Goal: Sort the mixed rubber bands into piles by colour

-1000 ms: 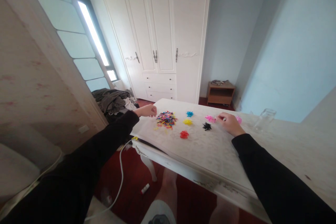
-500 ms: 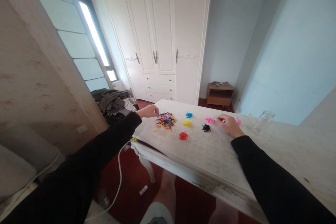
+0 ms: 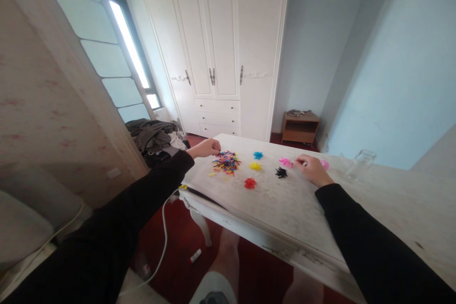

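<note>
My left hand [image 3: 209, 147] is at the upper left edge of a mixed pile of small coloured bands [image 3: 227, 163], its fingertips pinched together. Anything between them is too small to make out. My right hand [image 3: 311, 170] rests low over the table, fingers curled in a pinch beside a pink heap [image 3: 285, 162]; what it holds, if anything, cannot be told. Between the hands lie single-colour heaps: blue [image 3: 258, 155], yellow [image 3: 254, 166], red [image 3: 250, 183] and black [image 3: 281, 172]. Another pink heap [image 3: 324, 164] shows partly behind my right hand.
The heaps lie on a white table [image 3: 278, 209] with a carved edge. A clear glass vessel [image 3: 361, 164] stands at the right. A white cable [image 3: 164, 223] hangs by the left corner. Beyond are a white wardrobe [image 3: 261, 47], dark clothes [image 3: 153, 135] and a wooden nightstand [image 3: 301, 128].
My left hand has shifted slightly up and right along the pile's edge. My right hand stays nearly where it was, and the heaps look the same.
</note>
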Motion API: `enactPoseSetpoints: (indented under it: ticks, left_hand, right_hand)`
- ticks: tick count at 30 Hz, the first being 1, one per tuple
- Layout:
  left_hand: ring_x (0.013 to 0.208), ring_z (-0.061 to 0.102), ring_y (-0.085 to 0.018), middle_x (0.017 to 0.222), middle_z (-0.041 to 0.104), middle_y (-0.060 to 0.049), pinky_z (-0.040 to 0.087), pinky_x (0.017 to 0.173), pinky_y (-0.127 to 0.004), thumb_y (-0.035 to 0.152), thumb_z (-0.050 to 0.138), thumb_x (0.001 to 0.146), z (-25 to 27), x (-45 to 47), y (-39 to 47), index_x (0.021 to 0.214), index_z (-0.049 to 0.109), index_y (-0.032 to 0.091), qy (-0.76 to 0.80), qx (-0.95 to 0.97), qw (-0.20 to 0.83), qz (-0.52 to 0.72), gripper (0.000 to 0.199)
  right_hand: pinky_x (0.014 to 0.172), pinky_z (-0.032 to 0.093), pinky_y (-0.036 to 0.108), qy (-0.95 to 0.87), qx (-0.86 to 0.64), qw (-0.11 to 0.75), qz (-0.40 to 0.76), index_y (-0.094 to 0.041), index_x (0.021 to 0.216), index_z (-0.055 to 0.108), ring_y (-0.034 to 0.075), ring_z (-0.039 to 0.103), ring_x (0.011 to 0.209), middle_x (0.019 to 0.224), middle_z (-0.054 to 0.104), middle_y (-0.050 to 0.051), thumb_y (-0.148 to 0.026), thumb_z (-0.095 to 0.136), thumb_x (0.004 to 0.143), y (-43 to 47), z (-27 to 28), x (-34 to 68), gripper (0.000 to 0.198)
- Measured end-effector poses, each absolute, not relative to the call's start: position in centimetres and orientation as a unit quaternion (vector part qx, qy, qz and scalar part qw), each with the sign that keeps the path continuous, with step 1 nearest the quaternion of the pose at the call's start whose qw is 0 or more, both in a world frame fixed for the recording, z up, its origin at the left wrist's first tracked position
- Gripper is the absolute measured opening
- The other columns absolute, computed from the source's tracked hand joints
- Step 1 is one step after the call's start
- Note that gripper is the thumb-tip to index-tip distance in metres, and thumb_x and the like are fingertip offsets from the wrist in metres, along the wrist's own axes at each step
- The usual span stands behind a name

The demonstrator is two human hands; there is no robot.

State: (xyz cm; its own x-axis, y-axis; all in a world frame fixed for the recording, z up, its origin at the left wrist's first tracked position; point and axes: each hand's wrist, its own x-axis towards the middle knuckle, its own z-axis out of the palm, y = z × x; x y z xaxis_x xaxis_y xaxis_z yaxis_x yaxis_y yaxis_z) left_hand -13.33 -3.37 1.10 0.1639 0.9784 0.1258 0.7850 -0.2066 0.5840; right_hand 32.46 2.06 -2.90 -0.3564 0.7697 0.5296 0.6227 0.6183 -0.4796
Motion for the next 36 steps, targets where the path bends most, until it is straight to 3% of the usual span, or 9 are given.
enactPoseSetpoints:
  ticks: [4, 9, 17, 27, 36]
  left_hand:
    - [0.064, 0.067, -0.016, 0.072, 0.075, -0.005, 0.047, 0.056, -0.023, 0.02, 0.065, 0.069, 1.3, -12.8, -3.5, 0.092, 0.074, 0.012, 0.584, 0.747, 0.213, 0.237, 0.026]
    - [0.07, 0.07, -0.017, 0.079, 0.077, -0.009, 0.052, 0.066, -0.025, 0.019, 0.067, 0.07, 1.4, -12.6, -3.5, 0.081, 0.077, 0.011, 0.559, 0.766, 0.209, 0.239, 0.017]
    - [0.068, 0.07, -0.018, 0.072, 0.075, -0.009, 0.052, 0.065, -0.026, 0.026, 0.074, 0.07, 1.3, -13.3, -3.6, 0.074, 0.073, 0.011, 0.563, 0.766, 0.19, 0.246, 0.015]
    - [0.075, 0.074, -0.022, 0.077, 0.077, -0.011, 0.051, 0.06, -0.024, 0.026, 0.074, 0.071, 1.0, -13.7, -3.7, 0.082, 0.073, 0.011, 0.576, 0.748, 0.186, 0.27, 0.018]
    - [0.068, 0.068, -0.017, 0.074, 0.073, -0.007, 0.045, 0.058, -0.023, 0.026, 0.077, 0.069, 0.8, -15.0, -3.6, 0.085, 0.075, 0.012, 0.604, 0.741, 0.14, 0.256, 0.021]
  right_hand:
    - [0.07, 0.042, 0.033, -0.82, -0.429, 0.367, 0.095, -0.019, 0.064, 0.063, 0.021, 0.059, 0.07, 0.071, 0.068, 0.008, -0.04, 0.052, 0.08, 2.1, -2.9, 32.5, 0.028]
    - [0.071, 0.043, 0.033, -0.821, -0.429, 0.363, 0.102, -0.019, 0.066, 0.064, 0.021, 0.06, 0.071, 0.074, 0.069, 0.009, -0.04, 0.053, 0.08, 2.1, -3.0, 32.6, 0.028]
    - [0.07, 0.043, 0.033, -0.819, -0.426, 0.368, 0.108, -0.019, 0.066, 0.065, 0.021, 0.061, 0.071, 0.073, 0.069, 0.008, -0.04, 0.052, 0.081, 2.0, -3.1, 32.5, 0.029]
    - [0.073, 0.044, 0.033, -0.822, -0.43, 0.354, 0.12, -0.019, 0.067, 0.066, 0.022, 0.064, 0.074, 0.077, 0.072, 0.01, -0.041, 0.053, 0.08, 2.1, -3.1, 32.6, 0.028]
    - [0.073, 0.045, 0.034, -0.825, -0.431, 0.346, 0.122, -0.019, 0.068, 0.068, 0.024, 0.065, 0.076, 0.079, 0.074, 0.01, -0.042, 0.054, 0.081, 2.2, -3.3, 32.6, 0.03]
